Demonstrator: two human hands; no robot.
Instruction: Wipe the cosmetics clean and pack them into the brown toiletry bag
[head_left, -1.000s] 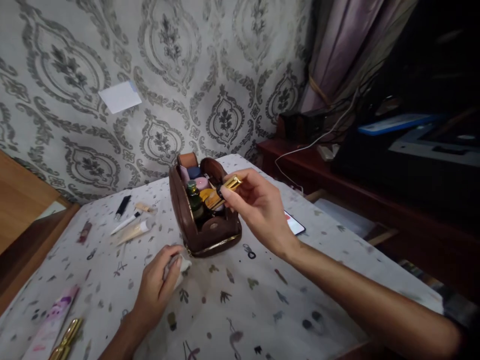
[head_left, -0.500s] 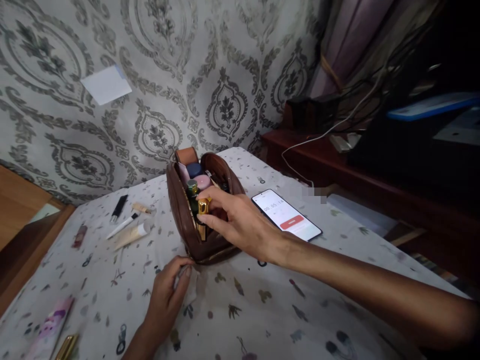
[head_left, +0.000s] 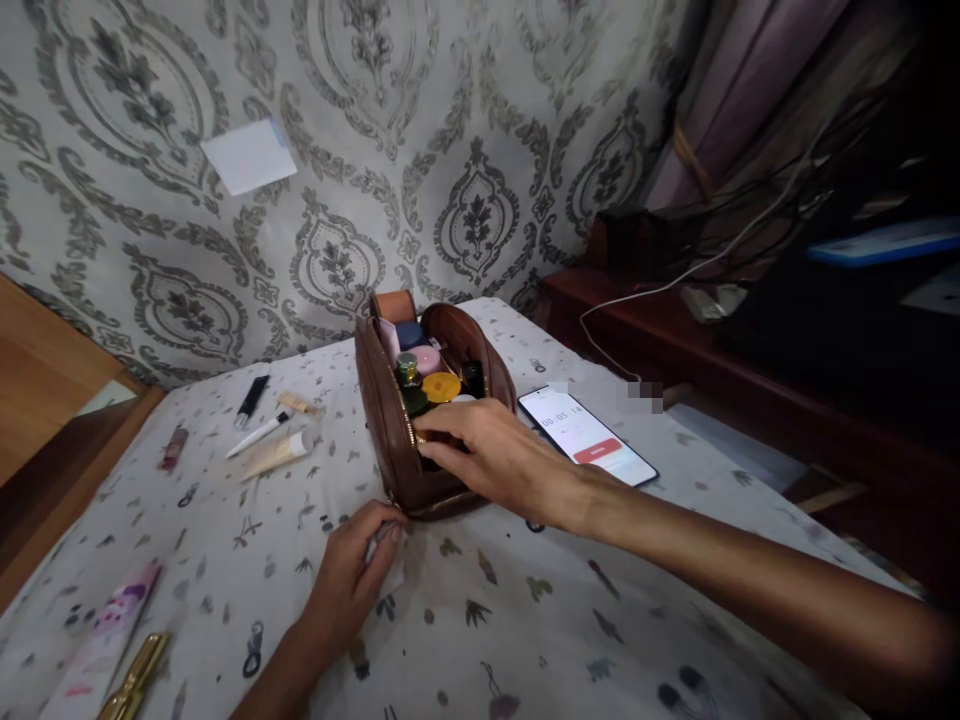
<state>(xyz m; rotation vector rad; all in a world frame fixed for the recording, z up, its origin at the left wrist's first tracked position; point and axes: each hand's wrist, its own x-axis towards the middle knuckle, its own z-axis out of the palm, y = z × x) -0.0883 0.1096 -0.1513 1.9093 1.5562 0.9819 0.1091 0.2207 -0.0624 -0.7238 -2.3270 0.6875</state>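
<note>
An open brown bag (head_left: 386,440) stands on the patterned cloth, its zipped opening facing up. Inside are a dark blue round item (head_left: 409,335), a pink one (head_left: 427,360), a green-capped bottle (head_left: 407,368) and a yellow round lid (head_left: 442,387). My right hand (head_left: 499,450) reaches into the front of the bag, its thumb and fingers pinched on a gold item that is mostly hidden. At the bag's near left corner, my left hand (head_left: 356,560) is closed, fingertips against the corner; what it pinches is too small to tell.
A phone (head_left: 589,437) showing a timer lies right of the bag. To the left are a black tube (head_left: 253,400), a white pen-like item (head_left: 257,436), a cream tube (head_left: 277,454) and a small reddish tube (head_left: 173,449). Nearer lie a pink tube (head_left: 105,640) and a gold tube (head_left: 136,680).
My right hand has lowered the gold item into the bag, and the yellow lid now shows behind my fingers. My left hand stays at the corner. The view has shifted slightly.
</note>
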